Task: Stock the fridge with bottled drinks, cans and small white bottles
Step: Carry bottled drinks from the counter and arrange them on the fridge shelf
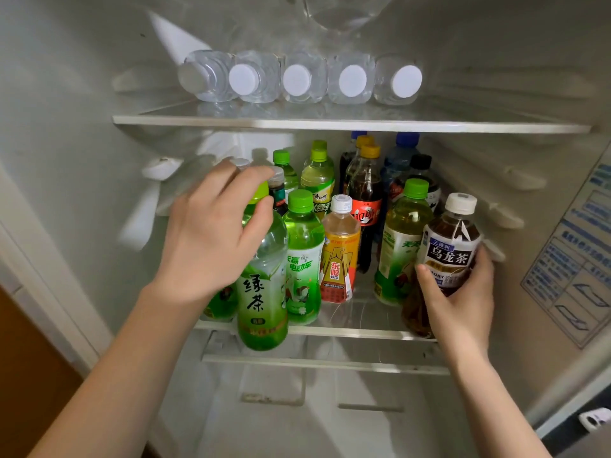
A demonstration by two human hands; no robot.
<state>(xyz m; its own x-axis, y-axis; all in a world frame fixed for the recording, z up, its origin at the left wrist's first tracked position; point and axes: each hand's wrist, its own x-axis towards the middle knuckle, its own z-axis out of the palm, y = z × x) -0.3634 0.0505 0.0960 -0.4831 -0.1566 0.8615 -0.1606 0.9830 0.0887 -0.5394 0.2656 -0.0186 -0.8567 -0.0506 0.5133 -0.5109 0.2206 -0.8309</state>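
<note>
My left hand grips a green tea bottle by its neck and green cap, holding it upright at the front left edge of the middle shelf. My right hand holds a brown oolong tea bottle with a white cap, tilted slightly, at the shelf's front right. Between them stand a green bottle, an orange-labelled bottle and a yellow-green tea bottle. Behind them are cola bottles and several more drinks.
The upper glass shelf carries several clear water bottles lying on their sides, white caps facing me. Below the middle shelf is a drawer cover. The fridge's right wall bears a blue sticker. The left wall is bare.
</note>
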